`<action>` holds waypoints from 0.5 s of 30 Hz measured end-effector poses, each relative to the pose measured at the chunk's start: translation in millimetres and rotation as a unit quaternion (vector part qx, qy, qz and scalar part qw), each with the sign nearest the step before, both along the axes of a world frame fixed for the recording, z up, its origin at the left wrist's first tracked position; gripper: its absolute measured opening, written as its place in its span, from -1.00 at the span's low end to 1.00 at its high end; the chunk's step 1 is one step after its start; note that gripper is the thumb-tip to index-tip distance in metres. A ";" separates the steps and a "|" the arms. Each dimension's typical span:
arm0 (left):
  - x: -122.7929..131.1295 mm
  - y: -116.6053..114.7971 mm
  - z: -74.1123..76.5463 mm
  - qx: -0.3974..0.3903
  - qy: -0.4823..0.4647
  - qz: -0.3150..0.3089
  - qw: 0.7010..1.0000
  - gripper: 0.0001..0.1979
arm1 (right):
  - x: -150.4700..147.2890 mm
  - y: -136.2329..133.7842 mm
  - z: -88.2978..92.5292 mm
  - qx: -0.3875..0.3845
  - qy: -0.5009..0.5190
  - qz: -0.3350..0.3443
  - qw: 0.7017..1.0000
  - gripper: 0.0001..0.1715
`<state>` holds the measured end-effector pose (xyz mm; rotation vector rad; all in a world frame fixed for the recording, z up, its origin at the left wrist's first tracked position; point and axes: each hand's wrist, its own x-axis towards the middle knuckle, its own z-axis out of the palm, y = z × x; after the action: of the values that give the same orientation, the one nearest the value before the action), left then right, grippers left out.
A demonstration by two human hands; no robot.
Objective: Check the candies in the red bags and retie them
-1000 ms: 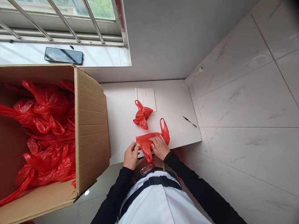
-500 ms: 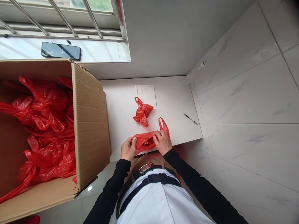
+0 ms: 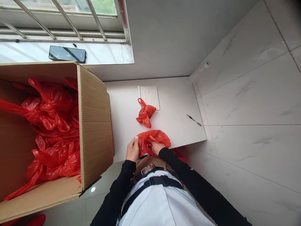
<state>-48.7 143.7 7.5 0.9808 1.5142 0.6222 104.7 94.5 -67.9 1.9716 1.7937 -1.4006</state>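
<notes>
An open red plastic bag lies at the front edge of the white table, close to my belt. My left hand pinches the bag's left rim between thumb and fingers. The fingers of my right hand reach inside the bag's mouth and are hidden by the plastic, so what they hold cannot be made out. Small red contents show faintly in the opening. Just beyond it, a knotted red bag rests partly on a white booklet.
A big cardboard box with several knotted red bags stands on the left. A pen lies at the table's right side. On the sill below the barred window is a phone. Tiled wall borders the right.
My right hand has gone from the bag's right rim into its mouth. The handle that stood up has folded down. My left hand still grips the left side. The whole view has shifted slightly.
</notes>
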 end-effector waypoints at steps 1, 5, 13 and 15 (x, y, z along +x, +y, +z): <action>-0.6 -0.6 -0.1 0.000 -0.001 0.002 1.000 -0.48 | -0.3 0.7 -2.1 -0.001 -0.007 -0.006 1.000 -0.44; -4.2 -2.4 -3.3 0.000 0.003 0.010 1.000 -0.49 | 6.5 4.0 -3.9 0.006 -0.033 -0.030 0.999 -0.43; -5.4 -0.5 -4.0 -0.003 0.006 -0.007 1.000 -0.54 | 28.7 2.0 12.4 -0.006 -0.066 -0.071 0.995 -0.57; -6.8 1.2 -2.0 -0.006 0.005 -0.018 1.000 -0.55 | 29.8 -1.6 18.6 -0.011 -0.076 -0.072 0.994 -0.61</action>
<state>-55.5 144.9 5.5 1.0014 1.5038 0.5840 134.6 92.9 -49.3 2.1700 1.5929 -1.2633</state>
